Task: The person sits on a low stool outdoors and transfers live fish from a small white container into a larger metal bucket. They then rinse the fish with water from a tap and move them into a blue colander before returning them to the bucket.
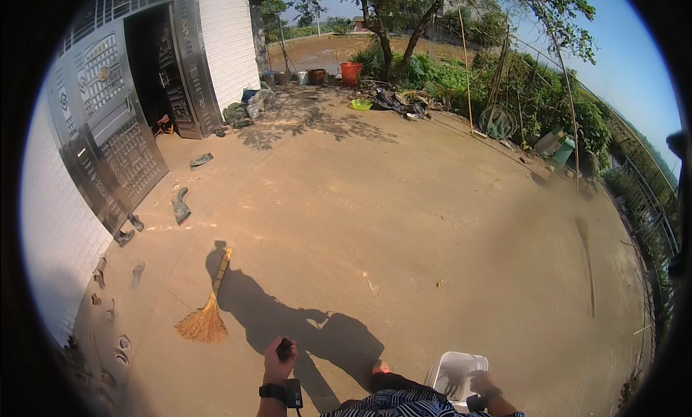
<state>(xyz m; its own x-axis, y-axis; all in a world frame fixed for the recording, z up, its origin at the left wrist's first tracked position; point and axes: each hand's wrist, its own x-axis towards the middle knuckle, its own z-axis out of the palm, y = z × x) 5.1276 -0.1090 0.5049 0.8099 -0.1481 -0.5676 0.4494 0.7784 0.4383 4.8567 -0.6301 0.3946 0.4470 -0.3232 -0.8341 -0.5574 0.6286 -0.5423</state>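
My left hand (278, 360) is raised at the lower middle, fingers curled around a small dark object (284, 349) whose kind I cannot make out. A dark band and a small black device sit on that wrist. At the lower right, my right hand (483, 383) grips the side of a white plastic container (446, 367) beside my body. A dark shadow falls inside it; blur hides the finger details. On the ground ahead and to the left lies a straw broom (208, 314), its bristles toward me.
Left, a metal double door (113, 98) stands partly open, with boots (181, 206) and several shoes (123, 342) nearby. Another broom (588, 268) lies at right. A red bucket (351, 73) and green basin (361, 104) stand far back. Plants and poles line the concrete yard's right edge.
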